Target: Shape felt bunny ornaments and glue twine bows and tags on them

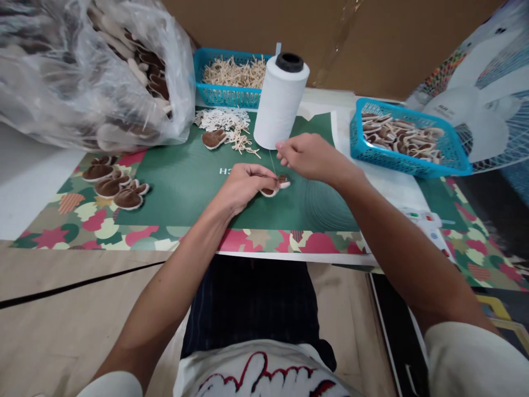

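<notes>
Brown, white-edged plush piece protrudes beyond the pinching left hand; right hand curled closed above; contents unclear.

- This looks like a small craft workshop
- A thread cone stands on the worktable
- Blue baskets hold cords and plush pieces
- A plastic bag bulges with more

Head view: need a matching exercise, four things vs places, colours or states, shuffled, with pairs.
Things:
1. thread cone
2. plastic bag
3. left hand
4. fan

Places, colours or states:
A. at the right edge of the view
B. pinching a small brown-and-white piece
C. white, with a dark ring on top
D. see-through, at the upper left

Pairs: 1-C, 2-D, 3-B, 4-A
</notes>
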The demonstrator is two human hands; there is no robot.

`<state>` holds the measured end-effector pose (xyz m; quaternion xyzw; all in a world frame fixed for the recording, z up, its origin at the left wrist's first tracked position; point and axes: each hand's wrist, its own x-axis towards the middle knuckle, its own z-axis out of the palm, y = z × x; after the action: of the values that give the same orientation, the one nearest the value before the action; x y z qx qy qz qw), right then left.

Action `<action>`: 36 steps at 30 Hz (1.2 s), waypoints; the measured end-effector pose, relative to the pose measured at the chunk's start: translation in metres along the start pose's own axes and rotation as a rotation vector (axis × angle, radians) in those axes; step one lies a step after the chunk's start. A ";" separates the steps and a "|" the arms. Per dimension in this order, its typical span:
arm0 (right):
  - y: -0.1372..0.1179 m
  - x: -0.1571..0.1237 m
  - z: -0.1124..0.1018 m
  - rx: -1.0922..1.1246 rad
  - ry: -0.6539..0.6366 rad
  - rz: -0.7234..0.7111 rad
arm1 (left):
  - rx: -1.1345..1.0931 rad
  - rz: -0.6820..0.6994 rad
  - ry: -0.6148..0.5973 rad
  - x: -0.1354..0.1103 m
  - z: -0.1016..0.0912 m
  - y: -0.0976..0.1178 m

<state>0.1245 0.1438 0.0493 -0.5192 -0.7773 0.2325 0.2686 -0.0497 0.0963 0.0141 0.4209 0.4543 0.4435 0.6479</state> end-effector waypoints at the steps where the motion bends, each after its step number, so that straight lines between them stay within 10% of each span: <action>1: 0.000 0.006 0.004 0.159 -0.107 0.084 | 0.005 -0.001 0.014 0.000 -0.001 -0.001; 3: -0.008 0.016 0.012 0.429 -0.266 0.219 | 0.032 0.003 0.054 0.003 -0.003 -0.001; 9: -0.044 0.017 0.032 0.849 0.016 0.295 | 0.053 0.063 0.326 0.025 -0.007 0.006; 18: -0.031 0.027 0.038 -0.302 0.084 0.037 | -0.021 0.183 0.540 0.047 0.005 0.009; 28: -0.027 0.038 0.039 -0.322 0.065 -0.037 | -0.286 0.200 0.715 0.072 0.005 0.009; 36: -0.041 -0.075 0.025 0.023 0.720 -0.114 | -0.305 0.478 0.469 -0.018 0.010 0.009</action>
<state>0.1039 0.0576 0.0435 -0.5204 -0.6581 0.0282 0.5434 -0.0452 0.0801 0.0285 0.3007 0.4080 0.7293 0.4596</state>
